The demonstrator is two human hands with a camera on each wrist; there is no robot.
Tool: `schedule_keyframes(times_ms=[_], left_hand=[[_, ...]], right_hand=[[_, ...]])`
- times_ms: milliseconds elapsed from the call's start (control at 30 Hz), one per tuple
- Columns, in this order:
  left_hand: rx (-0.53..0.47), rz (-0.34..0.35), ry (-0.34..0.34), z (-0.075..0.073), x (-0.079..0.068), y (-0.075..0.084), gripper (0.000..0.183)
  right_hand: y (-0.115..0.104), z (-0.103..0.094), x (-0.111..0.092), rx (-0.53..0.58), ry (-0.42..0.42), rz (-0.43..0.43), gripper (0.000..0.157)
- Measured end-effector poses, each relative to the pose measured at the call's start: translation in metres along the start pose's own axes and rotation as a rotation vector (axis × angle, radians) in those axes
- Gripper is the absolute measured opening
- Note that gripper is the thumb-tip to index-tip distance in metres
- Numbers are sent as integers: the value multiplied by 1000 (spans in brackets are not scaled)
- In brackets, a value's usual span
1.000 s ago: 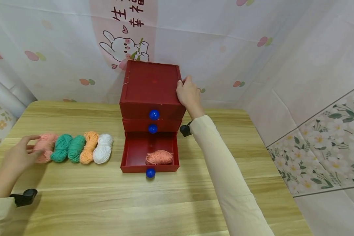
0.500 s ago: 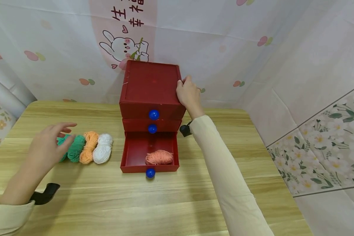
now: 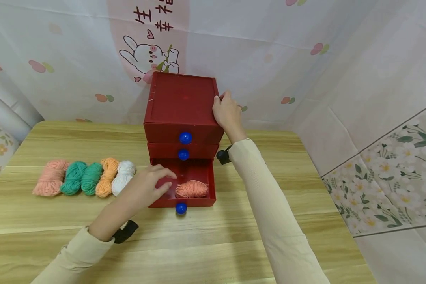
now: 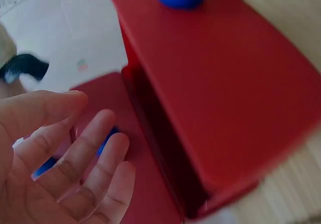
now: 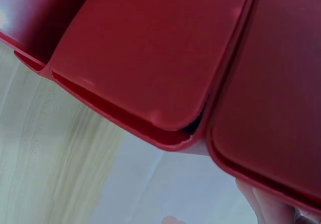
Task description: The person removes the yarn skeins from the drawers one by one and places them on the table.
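Observation:
The red drawer box (image 3: 184, 98) stands at the back of the table, its lowest drawer (image 3: 152, 193) pulled out. A coral yarn skein (image 3: 191, 189) lies in the front right part of that drawer. My left hand (image 3: 145, 189) hovers over the drawer's left side, fingers loosely bent, nothing in it. In the left wrist view its fingers spread apart beside the red drawer front (image 4: 210, 83). My right hand (image 3: 228, 112) grips the box's upper right edge; the right wrist view shows only some fingers (image 5: 273, 206) below that edge.
Left of the box lies a row of yarn skeins: pink (image 3: 51, 178), two green (image 3: 91, 178), orange (image 3: 108, 177) and white (image 3: 124, 177). Blue round knobs (image 3: 181, 208) stick out from the drawer fronts. A printed curtain (image 3: 252, 59) hangs behind the table.
My left hand has swept right from beside the pink skein, past the row, to above the open drawer. The skeins have stayed put. My right hand keeps its place on the box.

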State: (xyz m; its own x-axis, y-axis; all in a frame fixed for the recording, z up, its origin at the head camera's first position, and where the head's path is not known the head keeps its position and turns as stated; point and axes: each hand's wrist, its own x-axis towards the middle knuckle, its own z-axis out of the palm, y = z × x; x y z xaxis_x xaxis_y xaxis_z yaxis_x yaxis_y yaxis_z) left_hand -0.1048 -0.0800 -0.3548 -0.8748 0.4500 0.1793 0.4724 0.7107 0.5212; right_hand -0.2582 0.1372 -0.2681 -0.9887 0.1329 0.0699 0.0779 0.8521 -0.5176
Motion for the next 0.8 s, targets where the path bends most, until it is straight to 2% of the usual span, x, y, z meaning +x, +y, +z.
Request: schedule_keyframes(times_ms=[167, 400, 533, 800], left_hand=[[-41, 17, -102, 25, 15, 12, 15], [-64, -46, -230, 47, 28, 14, 25], [-62, -93, -256, 54, 34, 13, 33], [-30, -124, -264, 67, 45, 7, 41]], right_hand=[[0, 0, 0, 1, -5, 1, 35], [-1, -1, -1, 8, -10, 5, 36], [-1, -1, 0, 7, -7, 5, 36], [0, 0, 2, 2, -11, 11, 36]])
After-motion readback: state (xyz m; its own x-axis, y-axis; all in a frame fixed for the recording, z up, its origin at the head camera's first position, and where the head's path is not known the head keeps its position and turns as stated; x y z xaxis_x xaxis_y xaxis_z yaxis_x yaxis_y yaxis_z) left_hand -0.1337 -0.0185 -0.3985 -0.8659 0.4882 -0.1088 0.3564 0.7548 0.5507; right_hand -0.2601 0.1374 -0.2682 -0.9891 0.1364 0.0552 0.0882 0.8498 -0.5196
